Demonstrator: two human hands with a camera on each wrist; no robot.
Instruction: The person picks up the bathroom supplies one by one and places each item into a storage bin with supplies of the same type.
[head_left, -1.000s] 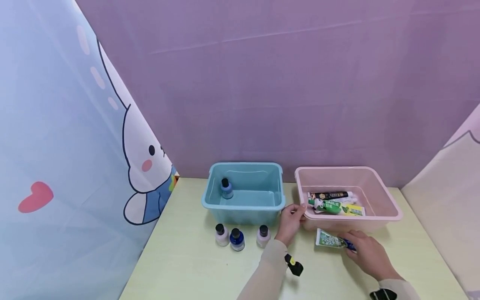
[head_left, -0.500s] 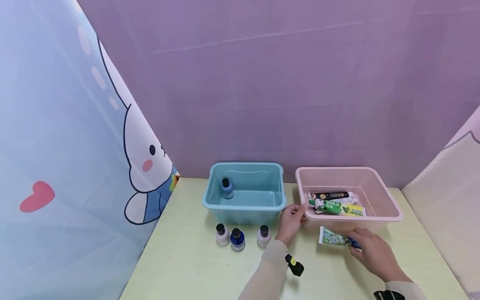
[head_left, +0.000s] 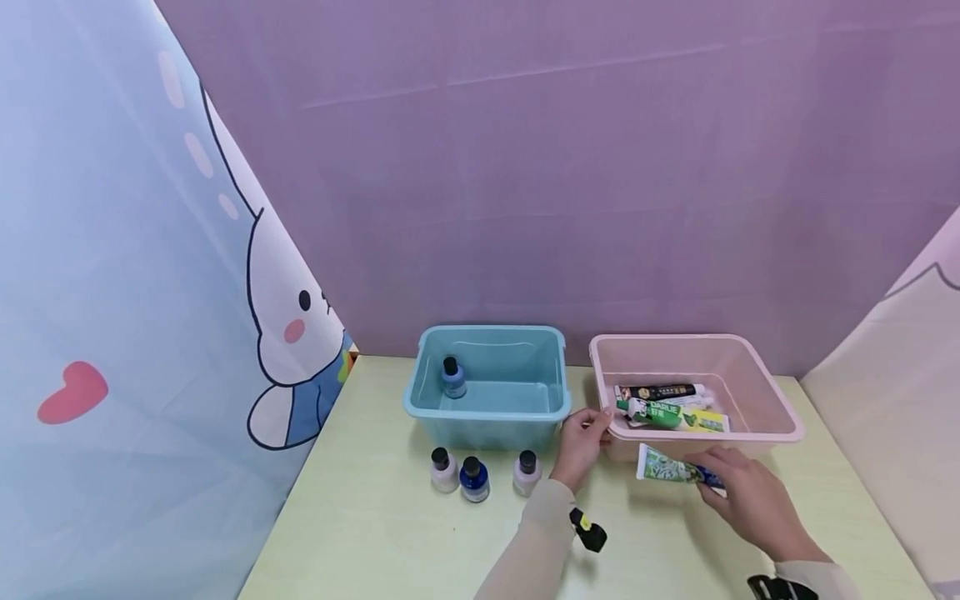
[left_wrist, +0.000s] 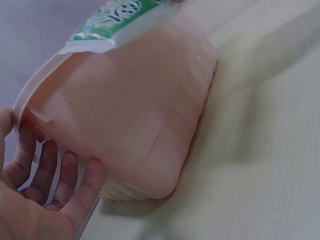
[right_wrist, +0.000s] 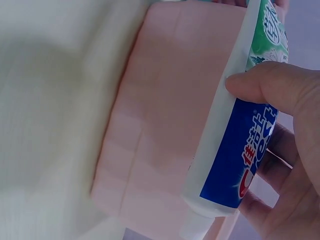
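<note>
My right hand (head_left: 753, 500) grips a green, white and blue toothpaste tube (right_wrist: 245, 145) between thumb and fingers, in front of the pink bin (head_left: 783, 429). In the head view the tube lies sideways, its flat crimped end pointing left, and its shadow falls on the table beneath. With thumb and fingertips my left hand (head_left: 581, 446) holds the pink bin by its front left corner, thumb at the rim and fingers under it. Inside that bin lie a green and yellow toothpaste tube (head_left: 675, 415), a black tube (head_left: 660, 391) and a white one partly covered.
Left of the pink bin stands a teal bin (head_left: 487, 429) holding one blue bottle with a black cap (head_left: 453, 379). Before it on the table (head_left: 390, 542) are two pale bottles (head_left: 444, 473) and a dark blue bottle (head_left: 474, 482). A purple cloth (head_left: 525, 167) hangs behind.
My right hand has lifted the toothpaste tube and brought it slightly right and closer to the pink bin's front wall. The left hand keeps its hold on the bin's corner.
</note>
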